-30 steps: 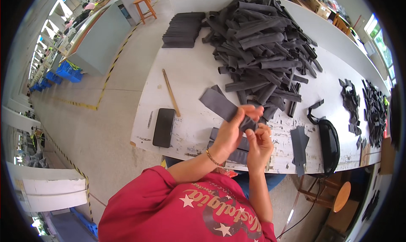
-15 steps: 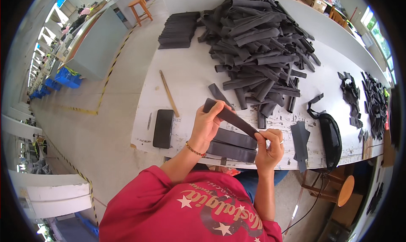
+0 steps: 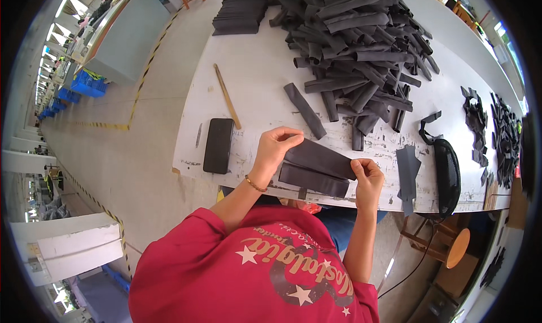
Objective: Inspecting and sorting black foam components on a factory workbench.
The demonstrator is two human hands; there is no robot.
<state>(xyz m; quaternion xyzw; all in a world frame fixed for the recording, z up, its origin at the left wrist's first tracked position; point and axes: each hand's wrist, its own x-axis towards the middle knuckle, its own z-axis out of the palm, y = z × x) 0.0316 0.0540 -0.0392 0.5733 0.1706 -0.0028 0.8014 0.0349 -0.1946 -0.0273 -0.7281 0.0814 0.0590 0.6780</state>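
A dark grey flat strip (image 3: 319,157) is stretched between both hands just above the near edge of the white table (image 3: 254,74). My left hand (image 3: 275,149) pinches its left end; my right hand (image 3: 367,174) pinches its right end. Directly beneath it lies a small stack of similar strips (image 3: 312,180). A big heap of the same dark strips (image 3: 355,35) covers the far middle of the table. One loose strip (image 3: 305,110) lies between the heap and my hands.
A black phone (image 3: 218,145) and a wooden stick (image 3: 226,95) lie to the left. A neat stack of strips (image 3: 240,18) sits at the far left. A black mesh pouch (image 3: 447,176) and grey pieces (image 3: 407,167) lie right; a stool (image 3: 449,245) stands below.
The strip came from the heap toward me, held at both ends, and now sits lower, just over the near stack. My hands have spread along its length.
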